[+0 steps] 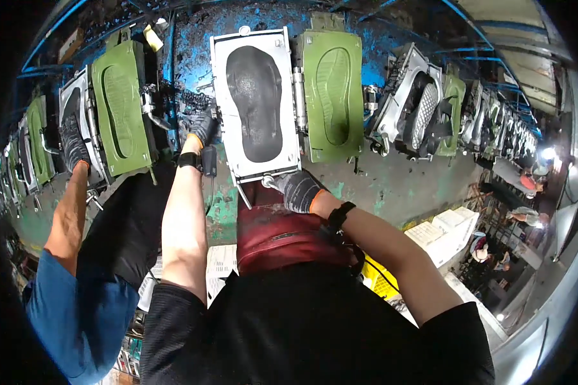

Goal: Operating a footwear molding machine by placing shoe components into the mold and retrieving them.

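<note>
In front of me an open hinged shoe-sole mould has a silver frame half [223, 96] with a dark grey sole shape [253, 102] in it. Its green half [334, 96] lies to the right, with a sole-shaped hollow. My left hand [202, 131], in a dark knit glove with an orange cuff, is at the silver half's left edge; its fingers look curled against dark hardware, and what they grip is hidden. My right hand [300, 192], gloved alike, is closed at the frame's lower edge, its fingertips on a small metal handle [271, 182].
A co-worker's gloved hand [74, 144] rests on another mould at the left, beside a green mould half [117, 106]. More moulds, including an open one [408, 102], line the bench to the right. White crates [443, 234] and a yellow item [380, 280] are below right.
</note>
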A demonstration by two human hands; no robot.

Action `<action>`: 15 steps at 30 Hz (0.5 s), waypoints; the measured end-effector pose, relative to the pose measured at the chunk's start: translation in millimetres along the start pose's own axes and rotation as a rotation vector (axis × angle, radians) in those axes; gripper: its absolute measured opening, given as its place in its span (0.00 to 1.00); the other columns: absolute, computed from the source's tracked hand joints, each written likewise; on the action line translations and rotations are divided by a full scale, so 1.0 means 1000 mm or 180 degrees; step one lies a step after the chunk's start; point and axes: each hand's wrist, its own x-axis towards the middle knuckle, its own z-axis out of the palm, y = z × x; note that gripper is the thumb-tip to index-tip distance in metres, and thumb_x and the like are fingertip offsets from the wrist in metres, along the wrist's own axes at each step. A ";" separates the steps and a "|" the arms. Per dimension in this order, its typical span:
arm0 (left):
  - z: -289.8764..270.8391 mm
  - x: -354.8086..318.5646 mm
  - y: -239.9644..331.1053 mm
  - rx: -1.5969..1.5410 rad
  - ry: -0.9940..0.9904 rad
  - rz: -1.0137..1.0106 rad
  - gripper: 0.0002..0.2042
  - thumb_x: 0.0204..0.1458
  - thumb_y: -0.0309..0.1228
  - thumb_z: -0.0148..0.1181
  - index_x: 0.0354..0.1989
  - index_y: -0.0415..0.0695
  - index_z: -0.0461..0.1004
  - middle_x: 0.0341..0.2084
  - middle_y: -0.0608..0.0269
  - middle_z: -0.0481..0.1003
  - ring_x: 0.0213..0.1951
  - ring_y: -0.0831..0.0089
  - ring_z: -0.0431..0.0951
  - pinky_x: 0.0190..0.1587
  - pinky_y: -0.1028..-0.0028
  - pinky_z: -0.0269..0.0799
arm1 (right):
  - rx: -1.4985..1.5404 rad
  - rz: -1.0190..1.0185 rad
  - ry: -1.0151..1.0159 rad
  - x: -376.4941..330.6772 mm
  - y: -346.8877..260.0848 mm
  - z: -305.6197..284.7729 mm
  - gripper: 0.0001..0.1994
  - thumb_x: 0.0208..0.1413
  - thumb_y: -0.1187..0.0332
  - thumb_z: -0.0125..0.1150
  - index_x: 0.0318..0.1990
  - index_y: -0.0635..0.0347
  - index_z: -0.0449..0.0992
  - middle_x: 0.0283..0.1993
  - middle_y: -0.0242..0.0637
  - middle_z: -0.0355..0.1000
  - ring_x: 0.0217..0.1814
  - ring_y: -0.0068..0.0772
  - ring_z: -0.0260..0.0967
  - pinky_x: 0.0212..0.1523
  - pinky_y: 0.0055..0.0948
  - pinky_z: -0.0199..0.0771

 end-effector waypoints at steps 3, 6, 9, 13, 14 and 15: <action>0.005 -0.083 0.111 -0.0211 0.1257 -0.0344 0.22 0.64 0.48 0.60 0.54 0.42 0.75 0.47 0.52 0.76 0.48 0.56 0.77 0.55 0.59 0.70 | 0.0343 -0.0184 0.0276 -0.008 0.007 -0.007 0.32 0.48 0.57 0.72 0.64 0.48 0.76 0.54 0.48 0.80 0.56 0.54 0.78 0.58 0.50 0.77; -0.036 -0.157 0.203 0.0053 0.1750 -0.0255 0.19 0.58 0.46 0.68 0.40 0.39 0.82 0.32 0.47 0.83 0.37 0.52 0.82 0.44 0.58 0.76 | 0.0769 -0.0087 -0.0199 0.001 -0.007 -0.027 0.26 0.50 0.65 0.63 0.60 0.49 0.79 0.49 0.51 0.80 0.49 0.56 0.80 0.50 0.51 0.80; -0.018 -0.181 0.294 0.1812 0.0048 -0.0031 0.21 0.52 0.49 0.72 0.39 0.41 0.84 0.35 0.44 0.83 0.41 0.46 0.83 0.47 0.56 0.77 | 0.1117 0.0296 -0.0631 -0.032 0.012 -0.060 0.24 0.52 0.50 0.69 0.53 0.55 0.82 0.45 0.53 0.81 0.46 0.57 0.80 0.47 0.48 0.80; 0.018 -0.167 0.280 0.2324 -0.0321 0.0074 0.14 0.52 0.42 0.68 0.41 0.48 0.85 0.37 0.48 0.84 0.42 0.46 0.84 0.47 0.53 0.80 | 0.1507 -0.0144 0.0823 -0.124 0.081 -0.063 0.18 0.58 0.51 0.68 0.34 0.60 0.81 0.32 0.48 0.76 0.38 0.54 0.76 0.42 0.48 0.77; 0.029 -0.157 0.298 0.2357 -0.0502 0.0052 0.13 0.52 0.41 0.68 0.41 0.47 0.85 0.37 0.48 0.84 0.42 0.48 0.84 0.46 0.54 0.80 | 0.1736 -0.0127 0.1186 -0.151 0.110 -0.047 0.23 0.57 0.47 0.67 0.31 0.62 0.82 0.36 0.51 0.79 0.42 0.57 0.77 0.46 0.46 0.77; 0.043 -0.156 0.322 0.2395 -0.0673 -0.0025 0.13 0.51 0.40 0.68 0.41 0.47 0.86 0.37 0.47 0.84 0.41 0.50 0.85 0.45 0.55 0.80 | 0.1576 0.0035 0.1251 -0.176 0.130 -0.048 0.21 0.56 0.49 0.69 0.32 0.62 0.83 0.37 0.51 0.80 0.42 0.57 0.78 0.46 0.47 0.77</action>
